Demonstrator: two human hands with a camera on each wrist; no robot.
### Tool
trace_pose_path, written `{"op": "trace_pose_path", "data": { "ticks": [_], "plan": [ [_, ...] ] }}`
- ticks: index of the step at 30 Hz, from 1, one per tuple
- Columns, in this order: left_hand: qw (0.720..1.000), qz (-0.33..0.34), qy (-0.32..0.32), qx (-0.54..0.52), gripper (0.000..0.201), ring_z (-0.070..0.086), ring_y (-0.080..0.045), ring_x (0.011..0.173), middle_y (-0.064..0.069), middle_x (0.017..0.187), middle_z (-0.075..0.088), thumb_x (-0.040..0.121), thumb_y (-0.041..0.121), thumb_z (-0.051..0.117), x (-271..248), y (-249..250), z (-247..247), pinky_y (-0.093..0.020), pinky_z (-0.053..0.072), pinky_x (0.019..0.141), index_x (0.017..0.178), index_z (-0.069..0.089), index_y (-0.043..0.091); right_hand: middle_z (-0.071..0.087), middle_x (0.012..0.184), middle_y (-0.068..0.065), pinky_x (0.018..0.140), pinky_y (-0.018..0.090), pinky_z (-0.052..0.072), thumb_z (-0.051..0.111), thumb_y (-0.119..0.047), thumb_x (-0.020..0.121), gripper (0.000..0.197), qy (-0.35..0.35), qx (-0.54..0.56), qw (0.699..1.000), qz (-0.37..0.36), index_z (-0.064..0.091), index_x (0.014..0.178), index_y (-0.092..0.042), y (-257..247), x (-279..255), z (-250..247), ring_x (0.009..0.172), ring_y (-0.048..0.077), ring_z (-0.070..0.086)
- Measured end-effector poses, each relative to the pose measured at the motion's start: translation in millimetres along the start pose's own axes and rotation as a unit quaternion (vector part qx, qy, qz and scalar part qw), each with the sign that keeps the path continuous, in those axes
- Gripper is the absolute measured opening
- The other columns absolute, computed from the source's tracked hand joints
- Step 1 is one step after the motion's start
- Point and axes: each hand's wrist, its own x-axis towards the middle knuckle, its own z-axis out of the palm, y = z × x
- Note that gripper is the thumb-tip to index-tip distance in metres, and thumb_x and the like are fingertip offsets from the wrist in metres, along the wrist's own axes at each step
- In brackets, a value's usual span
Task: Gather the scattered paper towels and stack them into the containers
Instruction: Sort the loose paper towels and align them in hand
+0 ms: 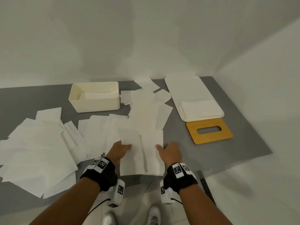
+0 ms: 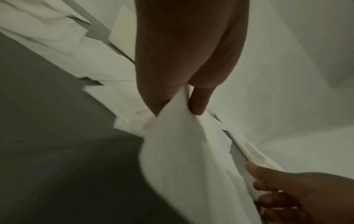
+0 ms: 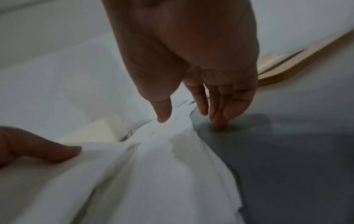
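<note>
A bundle of white paper towels (image 1: 142,153) lies at the table's near edge between my hands. My left hand (image 1: 121,149) pinches its left edge between thumb and a finger (image 2: 198,103), and the paper towel (image 2: 182,151) bunches below that pinch. My right hand (image 1: 170,151) sits at the right edge. Its thumb rests on the towel (image 3: 153,166) while its straight fingers (image 3: 216,121) touch the grey table beside it. A cream box (image 1: 95,98) at the back holds a few towels. A flat white container (image 1: 183,85) at the right holds a neat stack (image 1: 201,108).
Loose towels cover the table's left side (image 1: 37,143) and the middle (image 1: 146,108). A wooden lid with a slot (image 1: 209,133) lies in front of the white container. Walls close in behind and to the right. The grey table (image 1: 211,153) shows bare at the front right.
</note>
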Motion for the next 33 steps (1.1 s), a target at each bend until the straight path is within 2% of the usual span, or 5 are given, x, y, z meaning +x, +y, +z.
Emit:
{"op": "trace_pose_path", "data": {
  "ticks": [8,15,18,22,33],
  "plan": [
    [1.000,-0.002,0.010,0.007,0.023,0.061,-0.031,0.102,-0.016,0.117,0.064,0.099,0.013,0.048,-6,-14,-9,-0.036,0.048,0.084,0.118,0.058,0.005,0.056,0.129,0.007,0.097,0.034,0.046,0.053,-0.026,0.090,0.037,-0.002,-0.081,0.997,-0.010,0.056,0.123,-0.009,-8,8,18,0.115,0.026,0.057],
    [0.999,0.012,-0.018,0.033,0.020,0.060,-0.035,0.104,-0.017,0.115,0.064,0.094,0.000,0.046,-10,-12,-14,-0.041,0.049,0.088,0.100,0.061,0.013,0.048,0.070,0.000,0.059,0.026,0.037,0.058,-0.013,0.083,0.020,0.037,0.139,0.988,-0.053,0.043,0.069,-0.015,-3,-10,-5,0.073,0.021,0.049],
    [0.999,0.006,-0.039,0.002,0.022,0.060,-0.035,0.110,-0.016,0.119,0.064,0.095,0.002,0.049,-12,-10,-15,-0.045,0.050,0.094,0.112,0.061,0.011,0.060,0.079,0.004,0.060,0.025,0.044,0.056,-0.006,0.082,0.005,-0.003,0.237,0.970,-0.060,0.054,0.081,-0.010,-1,-18,-18,0.074,0.022,0.057],
    [0.997,-0.019,-0.048,-0.063,0.028,0.061,-0.030,0.107,-0.011,0.117,0.066,0.100,0.014,0.049,-16,-9,-10,-0.043,0.049,0.094,0.125,0.058,0.006,0.066,0.104,0.006,0.075,0.033,0.054,0.058,-0.002,0.083,0.029,-0.115,0.339,0.933,-0.033,0.057,0.111,-0.013,-14,-28,-18,0.092,0.023,0.064],
    [0.983,-0.036,-0.087,-0.160,0.047,0.065,-0.029,0.107,-0.011,0.115,0.070,0.100,0.048,0.038,-31,-7,-10,-0.043,0.051,0.093,0.117,0.062,0.012,0.070,0.109,0.006,0.085,0.038,0.053,0.059,-0.001,0.084,0.030,-0.222,0.392,0.893,-0.019,0.063,0.111,-0.012,-48,-40,26,0.101,0.027,0.064]
  ]
}}
